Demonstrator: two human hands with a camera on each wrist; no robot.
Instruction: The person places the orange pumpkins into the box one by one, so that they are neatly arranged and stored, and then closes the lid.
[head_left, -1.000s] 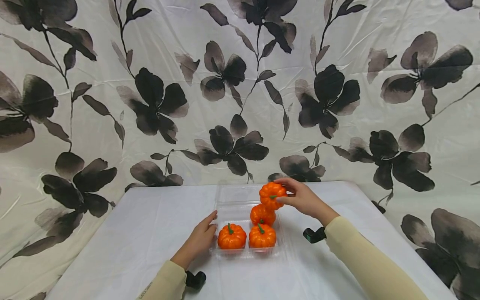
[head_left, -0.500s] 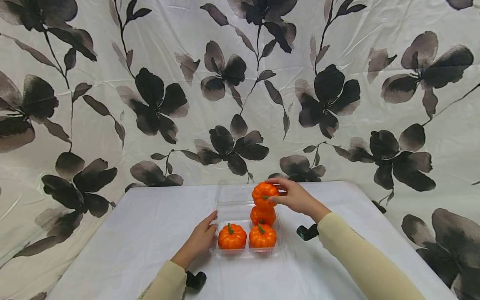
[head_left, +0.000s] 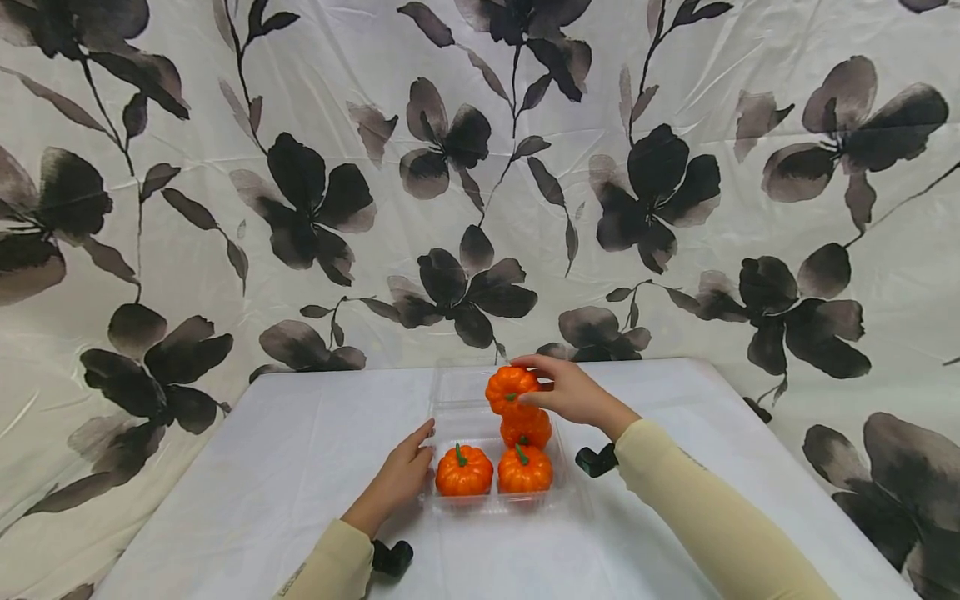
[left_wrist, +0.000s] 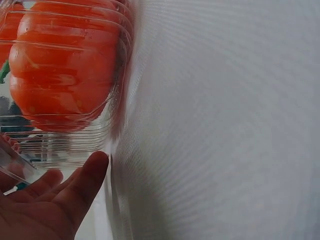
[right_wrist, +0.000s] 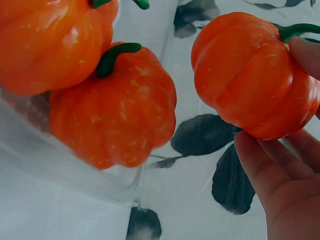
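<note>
My right hand [head_left: 573, 392] holds an orange toy pumpkin [head_left: 510, 390] with a green stem, thumb on the near side and fingers beyond it. The held pumpkin [right_wrist: 250, 75] is in the air in the right wrist view. Below it, a clear plastic clamshell box [head_left: 459, 427] holds three more pumpkins: front left [head_left: 463, 472], front right [head_left: 525, 470] and back right [head_left: 527, 428]. The held pumpkin partly hides the back one. My left hand [head_left: 401, 471] rests against the box's left side. In the left wrist view its fairly straight fingers [left_wrist: 82, 187] touch the plastic.
The box's clear lid [head_left: 461, 387] lies folded back behind it. A white cloth [head_left: 300, 467] covers the table. Behind hangs a floral curtain [head_left: 480, 167]. Each wrist wears a black camera, on the left [head_left: 392, 558] and on the right [head_left: 596, 461].
My right hand has moved left with the held pumpkin, from above the box's right edge toward the back middle. The left hand and the three pumpkins in the box have stayed put.
</note>
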